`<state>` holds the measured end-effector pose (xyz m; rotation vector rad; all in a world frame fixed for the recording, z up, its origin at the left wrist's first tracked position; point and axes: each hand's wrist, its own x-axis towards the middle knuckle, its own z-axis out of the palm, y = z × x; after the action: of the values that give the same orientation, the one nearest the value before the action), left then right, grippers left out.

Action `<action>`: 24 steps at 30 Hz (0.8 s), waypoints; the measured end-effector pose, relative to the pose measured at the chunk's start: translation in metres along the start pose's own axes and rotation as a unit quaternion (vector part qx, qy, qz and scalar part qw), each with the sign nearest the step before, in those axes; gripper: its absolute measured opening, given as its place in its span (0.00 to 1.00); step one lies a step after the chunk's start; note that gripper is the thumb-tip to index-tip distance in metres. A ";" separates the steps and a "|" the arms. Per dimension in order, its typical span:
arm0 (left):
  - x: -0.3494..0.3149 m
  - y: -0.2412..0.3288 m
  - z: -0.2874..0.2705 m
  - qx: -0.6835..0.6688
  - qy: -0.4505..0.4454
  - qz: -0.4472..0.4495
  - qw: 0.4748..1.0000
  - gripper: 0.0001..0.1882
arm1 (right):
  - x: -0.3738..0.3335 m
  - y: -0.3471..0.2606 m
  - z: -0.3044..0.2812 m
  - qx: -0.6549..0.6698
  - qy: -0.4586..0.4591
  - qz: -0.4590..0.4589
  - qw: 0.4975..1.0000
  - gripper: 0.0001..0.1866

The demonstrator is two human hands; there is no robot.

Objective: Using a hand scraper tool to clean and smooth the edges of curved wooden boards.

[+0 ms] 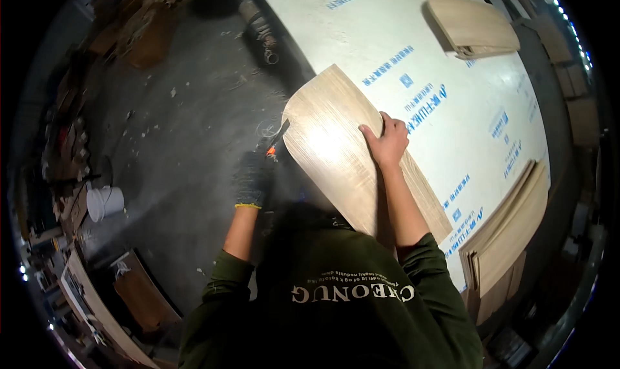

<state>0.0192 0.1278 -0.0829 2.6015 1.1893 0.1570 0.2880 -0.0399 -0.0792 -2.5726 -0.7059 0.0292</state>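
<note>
My left hand (253,175), in a dark glove with a yellow cuff, is closed round a tool with a dark blade and an orange part, which looks like a utility knife (277,140). The blade meets the rounded left edge of a pale wood-grain panel (329,120). My bare right hand (390,140) grips that panel at its right side, thumb on the top face and fingers at the edge. The panel overhangs the left side of the white-topped table. The glove blends into the dark floor, so its fingers are hard to make out.
The white table (481,140) carries blue print. A stack of similar panels (475,27) lies at its far right, and another stack (510,233) at the near right. A white bucket (104,203) stands on the dark floor (187,123) at left, with scraps scattered about.
</note>
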 end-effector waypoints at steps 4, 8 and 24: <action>-0.008 0.006 -0.005 -0.020 -0.002 -0.055 0.998 0.23 | 0.036 -0.041 0.034 0.015 0.018 -0.033 0.999 0.34; -0.012 0.007 -0.013 -0.034 -0.018 -0.069 0.997 0.22 | 0.047 -0.058 0.042 0.034 0.035 -0.033 0.998 0.30; 0.064 -0.003 -0.049 0.046 -0.052 0.038 0.997 0.20 | 0.055 -0.057 0.040 0.051 0.018 -0.039 0.998 0.27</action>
<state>0.0488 0.1879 -0.0376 2.6982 1.0877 -0.0187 0.3028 0.0474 -0.0841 -2.4410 -0.7711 -0.0067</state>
